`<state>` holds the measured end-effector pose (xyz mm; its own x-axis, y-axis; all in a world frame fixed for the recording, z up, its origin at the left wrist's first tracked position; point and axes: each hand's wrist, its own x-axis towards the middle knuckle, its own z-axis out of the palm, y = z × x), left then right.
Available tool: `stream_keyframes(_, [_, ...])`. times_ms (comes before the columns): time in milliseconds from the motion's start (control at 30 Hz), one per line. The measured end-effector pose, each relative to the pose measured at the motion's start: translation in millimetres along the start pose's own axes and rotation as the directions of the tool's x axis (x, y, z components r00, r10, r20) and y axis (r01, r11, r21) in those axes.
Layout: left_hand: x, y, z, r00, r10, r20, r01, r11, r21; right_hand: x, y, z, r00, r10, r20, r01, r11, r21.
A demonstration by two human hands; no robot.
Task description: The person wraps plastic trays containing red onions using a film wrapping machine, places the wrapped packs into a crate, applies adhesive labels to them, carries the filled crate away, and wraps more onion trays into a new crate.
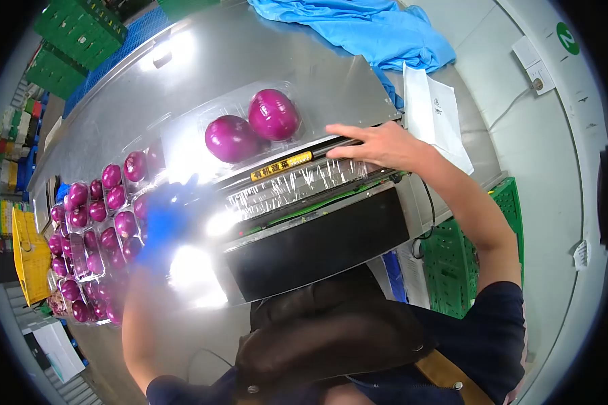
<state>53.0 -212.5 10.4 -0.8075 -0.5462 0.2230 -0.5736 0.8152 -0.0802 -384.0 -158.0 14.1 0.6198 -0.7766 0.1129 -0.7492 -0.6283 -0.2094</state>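
Note:
Two large red onions (pixel 274 115) sit in a clear plastic tray (pixel 292 89) on the steel table, behind a film wrapper (pixel 317 223) with a yellow label on its bar. My right hand (pixel 378 145), bare, rests at the wrapper's right end with fingers stretched and apart; nothing shows in it. Crinkled clear film (pixel 297 189) lies along the wrapper below the label. My left hand (pixel 169 212), in a blue glove, is smeared by motion at the wrapper's left end, beside the packed onions; its fingers cannot be made out.
Several trays of red onions (pixel 115 197) crowd the table's left side. A blue cloth (pixel 365 27) and a white paper bag (pixel 436 111) lie at the back right. Green crates (pixel 449 263) stand at the right, more (pixel 81 37) at the far left. A yellow crate (pixel 30 256) is on the left.

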Motion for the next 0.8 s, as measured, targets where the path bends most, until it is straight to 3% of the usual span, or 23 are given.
stream_keyframes(67, [2.6, 8.4, -9.5, 0.998, 0.041, 0.038, -0.040, 0.998, -0.043, 12.6, -2.0, 15.4, 0.996, -0.067, -0.066, 0.079, 0.975, 0.210])
stream_keyframes(133, [-25.0, 19.6, -21.4, 0.991, -0.046, 0.125, 0.071, 0.977, -0.202, -9.3, -7.3, 11.5, 0.990, 0.033, -0.136, 0.033, 0.889, 0.458])
stream_keyframes(167, [-40.9, 34.9, -42.3, 0.940, -0.294, 0.175, 0.342, 0.786, -0.514, -25.3, -27.0, -15.2, 0.975, 0.221, 0.022, -0.188, 0.770, 0.609])
stream_keyframes(200, [-49.7, 46.9, -67.9, 0.822, -0.486, 0.297, 0.522, 0.433, -0.735, -35.4, -41.7, -39.6, 0.974, 0.225, 0.015, -0.184, 0.755, 0.629])
stream_keyframes(233, [-49.6, 44.9, -86.7, 0.859, -0.477, 0.186, 0.391, 0.378, -0.839, -37.4, -48.3, -59.9, 0.974, 0.228, 0.010, -0.180, 0.741, 0.647])
stream_keyframes(300, [-41.4, 27.8, -114.4, 0.863, -0.504, -0.042, 0.081, 0.219, -0.972, -21.8, -51.0, -82.2, 0.842, 0.355, -0.406, 0.068, 0.677, 0.733])
stream_keyframes(333, [-18.5, 8.4, -108.7, 0.782, -0.608, -0.139, 0.066, 0.302, -0.951, 3.2, -49.5, -93.9, 0.693, 0.331, -0.640, 0.096, 0.838, 0.538])
stream_keyframes(367, [4.3, -10.9, -103.1, 0.677, -0.697, -0.235, 0.078, 0.386, -0.919, 21.3, -44.4, -104.5, 0.626, 0.360, -0.692, -0.038, 0.900, 0.434])
stream_keyframes(400, [27.1, -30.3, -97.6, 0.557, -0.766, -0.323, 0.116, 0.456, -0.882, 57.9, -28.9, -98.9, 0.563, 0.331, -0.757, 0.045, 0.902, 0.428])
stream_keyframes(433, [56.2, -50.0, -83.3, 0.615, -0.687, -0.388, 0.027, 0.510, -0.860, 96.2, -7.9, -85.0, 0.493, 0.306, -0.814, 0.127, 0.901, 0.416])
stream_keyframes(467, [72.1, -57.5, -55.0, 0.651, -0.720, -0.241, 0.157, 0.438, -0.885, 122.9, 19.6, -59.5, 0.545, 0.208, -0.812, -0.027, 0.973, 0.230])
stream_keyframes(533, [93.8, -56.5, 32.8, 0.663, -0.745, 0.074, 0.419, 0.287, -0.862, 139.1, 54.6, 16.2, 0.771, 0.229, -0.594, -0.164, 0.973, 0.163])
stream_keyframes(567, [98.8, -55.1, 53.0, 0.635, -0.738, 0.228, 0.540, 0.213, -0.814, 141.0, 62.7, 39.3, 0.888, 0.291, -0.356, -0.189, 0.937, 0.293])
stream_keyframes(600, [88.5, -47.1, 52.1, 0.848, -0.522, 0.090, 0.385, 0.491, -0.781, 139.1, 54.7, 29.5, 0.909, 0.376, -0.179, -0.299, 0.890, 0.345])
stream_keyframes(633, [81.2, -48.9, 58.0, 0.796, -0.592, 0.122, 0.448, 0.443, -0.776, 130.7, 33.4, 11.2, 0.896, 0.444, 0.009, -0.415, 0.829, 0.375])
stream_keyframes(667, [76.1, -37.9, 49.7, 0.787, -0.616, 0.036, 0.460, 0.548, -0.699, 121.0, 11.8, -2.3, 0.847, 0.490, 0.204, -0.530, 0.757, 0.382])
stream_keyframes(700, [73.5, -23.8, 23.3, 0.802, -0.559, 0.213, 0.500, 0.430, -0.752, 111.1, -5.9, -7.0, 0.843, 0.508, 0.176, -0.516, 0.670, 0.535])
stream_keyframes(767, [66.5, -1.8, -27.9, 0.787, -0.471, 0.399, 0.540, 0.211, -0.815, 94.7, -35.4, -21.5, 0.825, 0.554, 0.112, -0.416, 0.460, 0.785])
stream_keyframes(800, [56.0, 10.2, -43.4, 0.770, -0.465, 0.437, 0.538, 0.105, -0.836, 85.2, -52.4, -34.1, 0.812, 0.571, 0.121, -0.427, 0.439, 0.790])
